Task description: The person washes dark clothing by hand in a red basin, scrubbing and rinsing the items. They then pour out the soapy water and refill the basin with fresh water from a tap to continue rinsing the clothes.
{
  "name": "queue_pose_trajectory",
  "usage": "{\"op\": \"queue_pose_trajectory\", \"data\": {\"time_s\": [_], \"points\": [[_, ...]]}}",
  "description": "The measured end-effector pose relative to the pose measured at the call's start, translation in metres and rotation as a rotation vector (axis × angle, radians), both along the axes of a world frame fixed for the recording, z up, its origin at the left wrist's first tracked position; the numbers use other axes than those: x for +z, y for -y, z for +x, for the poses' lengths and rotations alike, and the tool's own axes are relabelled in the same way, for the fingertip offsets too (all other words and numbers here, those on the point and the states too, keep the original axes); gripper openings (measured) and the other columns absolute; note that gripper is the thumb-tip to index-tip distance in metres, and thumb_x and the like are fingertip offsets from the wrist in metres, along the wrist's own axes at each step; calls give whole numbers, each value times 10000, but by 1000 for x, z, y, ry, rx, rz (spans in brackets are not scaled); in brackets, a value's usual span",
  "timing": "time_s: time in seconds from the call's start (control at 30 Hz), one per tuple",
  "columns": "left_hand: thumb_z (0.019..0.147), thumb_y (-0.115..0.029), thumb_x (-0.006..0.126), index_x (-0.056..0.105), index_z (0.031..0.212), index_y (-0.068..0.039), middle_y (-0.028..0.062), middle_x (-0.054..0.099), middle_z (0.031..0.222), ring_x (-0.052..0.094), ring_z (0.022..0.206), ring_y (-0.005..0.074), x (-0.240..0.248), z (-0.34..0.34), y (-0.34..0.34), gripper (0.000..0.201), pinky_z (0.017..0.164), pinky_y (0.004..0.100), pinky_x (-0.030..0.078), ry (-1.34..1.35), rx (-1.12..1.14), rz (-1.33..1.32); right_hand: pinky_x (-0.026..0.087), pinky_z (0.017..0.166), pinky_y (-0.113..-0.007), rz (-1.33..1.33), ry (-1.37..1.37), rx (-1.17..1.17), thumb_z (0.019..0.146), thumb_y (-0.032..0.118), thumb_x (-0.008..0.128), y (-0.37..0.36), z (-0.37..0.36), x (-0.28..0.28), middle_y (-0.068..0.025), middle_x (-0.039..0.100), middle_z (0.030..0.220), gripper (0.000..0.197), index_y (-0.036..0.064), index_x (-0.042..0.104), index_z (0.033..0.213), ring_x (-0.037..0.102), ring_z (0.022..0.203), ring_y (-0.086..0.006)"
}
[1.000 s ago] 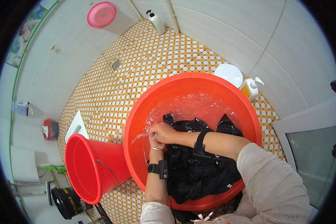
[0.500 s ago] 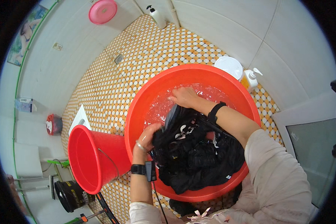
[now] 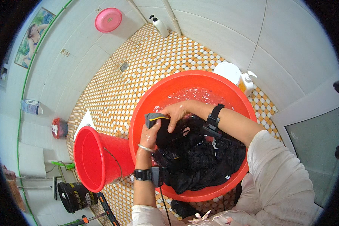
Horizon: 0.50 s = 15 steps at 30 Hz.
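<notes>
A large red basin holds sudsy water and a heap of wet black clothes. Over its left part, both hands grip a bunched dark garment with a grey end and a thin yellow stripe. My left hand is closed around its left side, thumb on top. Beside it, my right hand grips the upper right of the same cloth, its fingers partly hidden behind the cloth. The garment's lower end merges with the heap, so its exact kind cannot be told.
A red bucket stands against the basin's left side, with a black bucket behind it. A white lid-like disc and a pump bottle sit by the far right rim. Another pump bottle stands at the wall.
My left hand has risen with the cloth, whose grey end with the yellow stripe now shows. My right hand has moved left and nearer, out of the water, onto that cloth.
</notes>
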State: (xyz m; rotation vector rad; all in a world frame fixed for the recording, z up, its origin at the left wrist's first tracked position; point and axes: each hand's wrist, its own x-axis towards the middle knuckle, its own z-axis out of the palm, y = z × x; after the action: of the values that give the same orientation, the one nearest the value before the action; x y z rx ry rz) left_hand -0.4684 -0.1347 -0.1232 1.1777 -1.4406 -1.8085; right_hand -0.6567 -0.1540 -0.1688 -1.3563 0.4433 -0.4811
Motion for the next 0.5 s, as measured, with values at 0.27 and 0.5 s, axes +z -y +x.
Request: {"op": "queue_pose_trajectory", "data": {"time_s": [0.27,0.5], "points": [[801,-272,595,520,1132,80,199,576,1117,561,1042,309,79,36,-11,489,927,406,427,-399,-170,-10,468,749,-349,-353,-463,-20,556,1,782,-2,-18,-31,-54,670,928,480,67,628,1006,595,861,-160],[902,-273,465,458,1226,37,227,516,1206,527,1091,344,32,95,35,449,959,458,397,-696,-83,236,470,732,-331,-85,-586,-263,596,-3,750,-8,-75,-15,-45,651,896,427,67,621,997,596,838,-178]]}}
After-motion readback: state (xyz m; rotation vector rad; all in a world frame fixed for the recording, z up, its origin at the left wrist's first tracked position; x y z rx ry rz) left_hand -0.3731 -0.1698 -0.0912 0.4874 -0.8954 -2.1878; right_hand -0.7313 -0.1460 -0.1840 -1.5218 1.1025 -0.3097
